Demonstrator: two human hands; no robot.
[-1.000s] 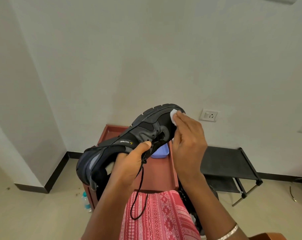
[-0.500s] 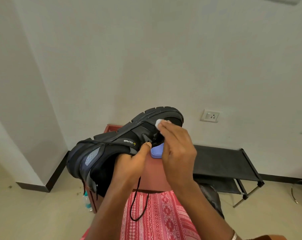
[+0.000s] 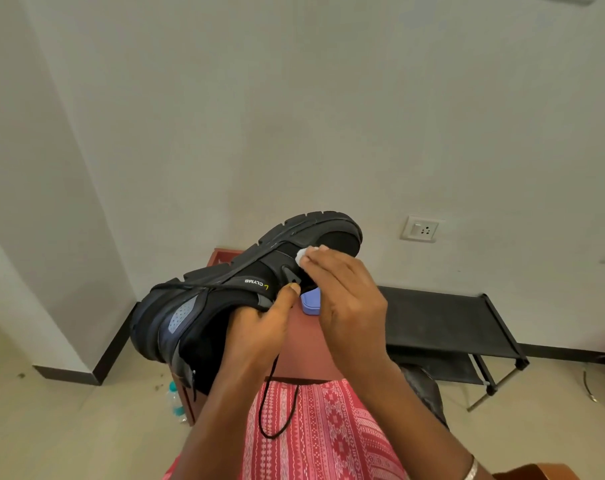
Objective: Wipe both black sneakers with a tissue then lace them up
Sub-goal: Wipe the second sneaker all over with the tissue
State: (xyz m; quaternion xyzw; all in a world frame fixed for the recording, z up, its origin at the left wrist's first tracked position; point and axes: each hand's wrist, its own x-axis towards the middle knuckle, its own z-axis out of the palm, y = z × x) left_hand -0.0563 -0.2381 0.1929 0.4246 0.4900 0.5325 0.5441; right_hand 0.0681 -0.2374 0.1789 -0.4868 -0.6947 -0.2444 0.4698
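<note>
tissue (image 3: 303,254): slid from shoe (image 3: 225,299) toe tip back toward mid-side.
R hand (image 3: 346,296): pinches tissue vs shoe side.
L hand (image 3: 259,327): grips shoe's opening edge.
task: 1st shoe's wipe ongoing; lace (image 3: 271,437) dangles below shoe, untied.

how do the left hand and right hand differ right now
The left hand grips the black sneaker at its opening; the right hand pinches a white tissue. The left hand sits nearer the heel, the right hand nearer the toe. Both work on the same sneaker.
</note>
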